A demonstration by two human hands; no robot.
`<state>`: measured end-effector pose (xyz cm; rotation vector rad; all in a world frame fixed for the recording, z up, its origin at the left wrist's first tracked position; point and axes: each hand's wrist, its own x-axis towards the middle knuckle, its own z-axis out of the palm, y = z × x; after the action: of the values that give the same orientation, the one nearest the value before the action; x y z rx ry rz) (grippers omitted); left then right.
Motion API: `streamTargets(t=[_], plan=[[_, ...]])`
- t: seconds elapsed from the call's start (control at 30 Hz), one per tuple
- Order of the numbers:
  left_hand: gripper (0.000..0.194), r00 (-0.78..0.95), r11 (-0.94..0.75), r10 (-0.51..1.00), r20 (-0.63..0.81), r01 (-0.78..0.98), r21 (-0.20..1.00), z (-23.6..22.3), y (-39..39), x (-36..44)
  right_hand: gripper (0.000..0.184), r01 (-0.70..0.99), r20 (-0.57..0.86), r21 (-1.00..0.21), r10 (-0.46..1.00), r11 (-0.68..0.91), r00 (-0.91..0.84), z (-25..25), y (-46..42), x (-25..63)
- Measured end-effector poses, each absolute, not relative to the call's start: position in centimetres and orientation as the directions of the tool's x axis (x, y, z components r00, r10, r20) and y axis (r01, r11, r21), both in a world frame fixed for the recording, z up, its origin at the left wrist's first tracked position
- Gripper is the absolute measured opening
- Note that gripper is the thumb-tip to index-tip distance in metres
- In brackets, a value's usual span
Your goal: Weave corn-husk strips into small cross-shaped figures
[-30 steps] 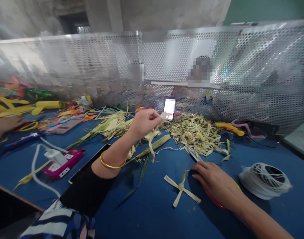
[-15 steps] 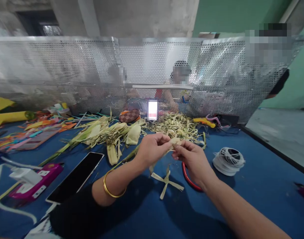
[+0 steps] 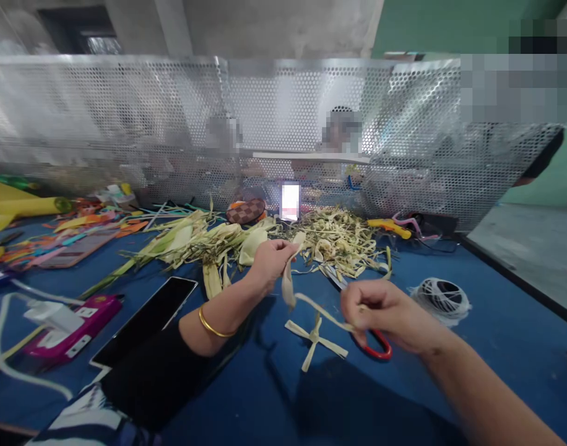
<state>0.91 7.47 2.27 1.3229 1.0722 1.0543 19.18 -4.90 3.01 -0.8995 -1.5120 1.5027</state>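
My left hand (image 3: 269,261) is closed in a pinch on the upper end of a pale dried husk piece (image 3: 288,282), held above the blue table (image 3: 274,396). My right hand (image 3: 380,313) is closed on a thin strip (image 3: 323,314) split off that husk, stretched down and to the right. Under the strip lies a small cross of tied husk strips (image 3: 315,339). Scissors with red handles (image 3: 374,347) lie just under my right hand. A pile of husks and leaves (image 3: 204,244) and a heap of shredded strips (image 3: 343,238) lie behind my hands.
A spool of white string (image 3: 441,298) sits at the right. A black phone (image 3: 147,319), a pink power strip (image 3: 72,325) with a white plug, and coloured paper scraps (image 3: 79,232) lie left. A perforated metal screen (image 3: 274,124) stands behind, with people beyond it and a lit phone (image 3: 290,201).
One second ago my right hand lay flat on the table; it then rose to meet my left hand at the husk. Now it has pulled down and right, tearing off a strip.
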Motion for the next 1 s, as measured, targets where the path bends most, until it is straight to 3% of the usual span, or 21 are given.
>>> streamTargets(t=[0.07,0.13,0.27,0.4,0.5,0.57,0.63,0.7,0.73,0.83,0.87,0.93,1.0], plan=[[0.018,0.139,0.009,0.99,-0.008,-0.01,1.0,2.1,8.2,0.7,0.026,-0.023,0.024,-1.0,0.828,0.014,-0.56,3.3,-5.3,20.9],[0.019,0.101,0.02,0.995,-0.017,-0.023,1.0,2.0,8.7,0.5,0.033,-0.064,0.059,-0.998,0.82,0.027,-0.569,3.5,-5.5,22.3],[0.02,0.044,0.02,0.999,-0.019,-0.025,0.999,1.9,9.6,0.0,0.052,-0.189,0.154,-0.977,0.935,0.096,-0.319,3.5,-5.4,24.0],[0.021,-0.033,0.035,0.999,-0.037,-0.048,0.998,2.0,10.5,-0.6,0.057,-0.162,0.231,-0.966,0.954,0.202,-0.191,3.9,-5.2,24.3],[0.018,-0.039,0.058,0.997,-0.061,-0.075,0.996,2.2,10.7,-0.9,0.048,-0.138,0.322,-0.931,0.938,0.339,0.131,3.9,-4.0,24.3],[0.015,-0.017,0.07,0.997,-0.072,-0.094,0.993,2.5,10.3,-0.7,0.039,-0.044,0.352,-0.914,0.842,0.403,0.408,3.2,-2.6,24.6],[0.012,0.013,0.081,0.997,-0.08,-0.112,0.99,2.7,9.6,-0.2,0.031,0.172,0.386,-0.917,0.688,0.361,0.615,2.1,-1.0,25.0],[0.011,0.041,0.094,0.995,-0.089,-0.125,0.988,2.9,8.8,0.4,0.026,0.306,0.418,-0.909,0.616,0.284,0.668,1.0,-0.1,25.2],[0.01,0.063,0.1,0.994,-0.092,-0.133,0.986,3.0,8.2,0.7,0.026,0.476,0.48,-0.86,0.61,0.185,0.63,0.7,0.1,25.0],[0.009,0.127,0.122,0.987,-0.102,-0.16,0.98,3.2,6.5,1.5,0.035,0.696,0.602,-0.703,0.642,0.144,0.475,0.8,-0.8,22.5],[0.011,0.15,0.124,0.984,-0.1,-0.16,0.979,3.2,5.9,1.8,0.034,0.731,0.589,-0.662,0.718,0.165,0.371,1.0,-1.4,21.2],[0.013,0.185,0.11,0.98,-0.078,-0.173,0.979,3.2,4.7,2.2,0.03,0.68,0.44,-0.703,0.879,0.209,0.184,1.4,-2.4,18.5],[0.014,0.232,0.118,0.97,-0.076,-0.175,0.978,3.0,3.6,2.6,0.025,0.644,0.333,-0.737,0.939,0.204,0.084,1.4,-3.1,16.5]])
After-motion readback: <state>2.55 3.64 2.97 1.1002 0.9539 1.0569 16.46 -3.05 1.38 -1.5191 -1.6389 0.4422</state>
